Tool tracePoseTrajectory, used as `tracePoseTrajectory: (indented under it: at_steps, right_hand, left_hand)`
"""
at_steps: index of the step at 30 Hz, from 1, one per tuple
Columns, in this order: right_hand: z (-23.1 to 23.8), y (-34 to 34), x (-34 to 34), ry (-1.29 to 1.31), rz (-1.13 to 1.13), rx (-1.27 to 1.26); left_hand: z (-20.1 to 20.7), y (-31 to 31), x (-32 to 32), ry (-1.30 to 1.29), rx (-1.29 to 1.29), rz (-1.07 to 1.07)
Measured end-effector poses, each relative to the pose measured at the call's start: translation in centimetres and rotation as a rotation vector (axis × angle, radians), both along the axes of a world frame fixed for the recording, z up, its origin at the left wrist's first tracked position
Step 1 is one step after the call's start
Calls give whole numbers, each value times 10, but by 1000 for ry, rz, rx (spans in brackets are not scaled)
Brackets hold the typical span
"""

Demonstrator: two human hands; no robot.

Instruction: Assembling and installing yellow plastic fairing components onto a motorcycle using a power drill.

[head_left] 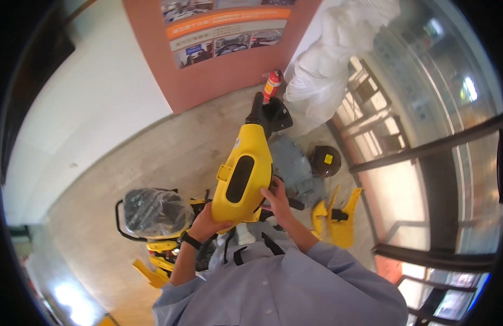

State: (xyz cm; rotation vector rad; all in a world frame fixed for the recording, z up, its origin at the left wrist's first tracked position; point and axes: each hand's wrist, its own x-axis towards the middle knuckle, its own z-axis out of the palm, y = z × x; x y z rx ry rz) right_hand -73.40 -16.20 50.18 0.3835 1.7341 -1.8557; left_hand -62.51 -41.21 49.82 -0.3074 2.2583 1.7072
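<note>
A yellow plastic scooter handlebar cover (221,196) with a dark oval window is between my two hands. My left hand (207,223) is closed round its near left end. On the near right edge, my right hand (277,202) grips it with the thumb on top and the other fingers partly hidden. A black handlebar grip (254,108) sticks out past the far end of the cover, beside a black angular piece (277,115). Below and left is the yellow scooter's seat (156,212), wrapped in clear plastic; the cover and my arms hide much of the frame.
Yellow panels (342,224) lie on the floor to the right, near a dark helmet (325,161) and a grey sheet (292,163). A red fire extinguisher (272,86) and a white-wrapped statue (322,70) stand ahead. Another yellow piece (151,274) is at lower left. Glass doors line the right.
</note>
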Motion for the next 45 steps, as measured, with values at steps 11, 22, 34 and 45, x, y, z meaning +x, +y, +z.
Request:
tracePoseTrajectory:
  at_steps: [11, 22, 34, 45]
  right_hand:
    - [-118, 42, -16, -240, -87, 109]
    - [-165, 19, -9, -357, 51, -167]
    - [-163, -9, 17, -205, 156, -206]
    - [-60, -37, 46, 45, -1, -449]
  left_hand:
    - [17, 56, -25, 226, -641, 79]
    - [13, 48, -20, 11, -529, 85]
    - [-1, 24, -12, 88, -193, 78]
    - [-2, 26, -17, 103, -188, 148]
